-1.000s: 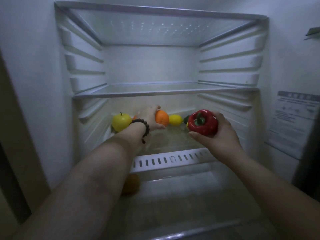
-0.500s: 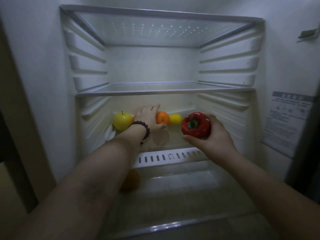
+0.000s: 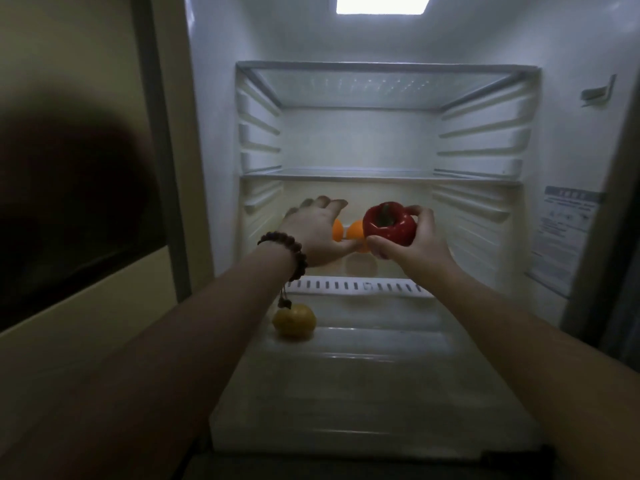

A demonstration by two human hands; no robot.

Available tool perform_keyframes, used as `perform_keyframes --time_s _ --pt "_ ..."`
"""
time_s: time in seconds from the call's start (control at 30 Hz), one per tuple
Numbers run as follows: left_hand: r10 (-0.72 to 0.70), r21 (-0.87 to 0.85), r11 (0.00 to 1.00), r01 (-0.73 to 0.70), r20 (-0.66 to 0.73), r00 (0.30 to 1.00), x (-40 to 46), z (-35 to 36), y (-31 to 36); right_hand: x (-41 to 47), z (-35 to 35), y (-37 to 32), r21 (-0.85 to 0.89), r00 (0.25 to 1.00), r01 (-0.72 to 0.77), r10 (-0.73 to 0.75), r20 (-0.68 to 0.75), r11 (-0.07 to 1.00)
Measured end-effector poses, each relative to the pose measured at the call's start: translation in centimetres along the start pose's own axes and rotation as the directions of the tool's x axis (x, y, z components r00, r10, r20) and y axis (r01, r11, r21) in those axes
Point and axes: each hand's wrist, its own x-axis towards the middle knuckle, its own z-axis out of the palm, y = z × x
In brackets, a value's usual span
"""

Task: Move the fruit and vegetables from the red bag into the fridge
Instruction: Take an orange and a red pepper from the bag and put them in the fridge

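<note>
I look into the open fridge. My right hand (image 3: 412,242) grips a red bell pepper (image 3: 389,227) above the lower glass shelf (image 3: 363,268). My left hand (image 3: 317,230), with a bead bracelet on the wrist, reaches over the same shelf with fingers spread; its thumb touches an orange (image 3: 356,233). A second orange (image 3: 337,231) shows just behind that hand. A yellowish fruit (image 3: 294,321) lies in the drawer below. The red bag is out of view.
Two glass shelves (image 3: 374,173) above hold nothing. A white vented rail (image 3: 360,287) fronts the lower shelf. The crisper drawer cover (image 3: 374,393) stretches toward me. A label (image 3: 564,230) sits on the right wall; a cabinet (image 3: 69,202) stands left.
The view has pulled back and tilted up. The pepper has moved left, close to my left hand. The green apple and the lemon are now hidden behind hands and pepper.
</note>
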Motion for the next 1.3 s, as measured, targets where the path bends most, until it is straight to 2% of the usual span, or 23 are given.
perform_keyframes --time_s 0.13,0.27,0.4,0.57,0.77,0.97,1.17,1.3 --pt "-0.028 -0.039 0.999 0.025 -0.066 0.997 -4.9 -2.2 -0.7 -0.6 0.8 -1.3 0.056 0.999 -0.015 0.013 0.04 0.998" --pt "-0.1 -0.12 0.989 0.091 -0.065 0.993 -10.5 -3.2 -2.0 -1.4 1.8 -2.2 0.093 0.995 -0.031 0.022 0.092 0.995" --pt "-0.07 -0.117 0.991 0.063 -0.06 0.996 -16.4 -2.2 -2.1 -2.7 3.1 -2.5 0.141 0.961 -0.089 0.048 0.271 0.986" --pt "-0.042 -0.055 0.998 0.043 0.014 0.999 -21.2 0.9 -2.0 -4.4 4.8 -2.7 0.06 0.851 -0.121 0.072 0.521 0.991" --pt "-0.051 -0.017 0.999 0.049 -0.136 0.989 -22.4 2.9 -2.2 -5.0 6.9 -2.0 -0.239 0.688 -0.081 0.228 0.689 0.968" --pt "-0.048 -0.028 0.999 0.042 -0.244 0.969 -22.8 3.8 -2.4 -3.5 11.0 -1.1 -0.447 0.576 0.113 0.308 0.758 0.887" --pt "-0.03 -0.065 0.998 0.006 -0.361 0.932 -23.0 4.6 -2.7 -1.8 16.5 2.1 -0.512 0.489 0.133 0.394 0.779 0.848" --pt "-0.026 -0.046 0.999 0.01 -0.37 0.929 -23.0 5.3 -3.0 -1.6 17.0 3.8 -0.495 0.436 0.066 0.421 0.795 0.866"
